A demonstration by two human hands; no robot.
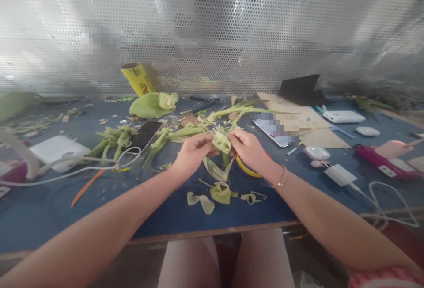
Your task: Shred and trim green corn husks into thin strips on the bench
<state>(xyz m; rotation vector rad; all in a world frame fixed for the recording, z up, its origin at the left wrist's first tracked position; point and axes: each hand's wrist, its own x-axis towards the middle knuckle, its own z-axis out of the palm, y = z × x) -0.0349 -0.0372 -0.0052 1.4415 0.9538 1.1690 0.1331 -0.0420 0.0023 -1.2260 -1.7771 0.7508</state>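
Above the middle of the table, a crumpled pale green corn husk bundle (221,142) sits between my two hands. My left hand (195,149) pinches its left side with fingers closed. On the opposite side, the fingers of my right hand (247,146) are closed on its edge, and a beaded bracelet circles that wrist. Loose husk strips (217,168) hang or lie just below the bundle; which of them join it I cannot tell. Nearer to me lie a curled green husk piece (221,194) and a pale husk scrap (201,202). A yellow ring (250,171) is partly hidden behind my right hand.
A perforated metal panel (212,27) closes off the back. Left stand a yellow tube (138,78), a dark phone (145,134) and a white charger box (59,152) with a looped cable. Right lie a bright-screened phone (273,131), cardboard (326,138) and a white charger (340,175).
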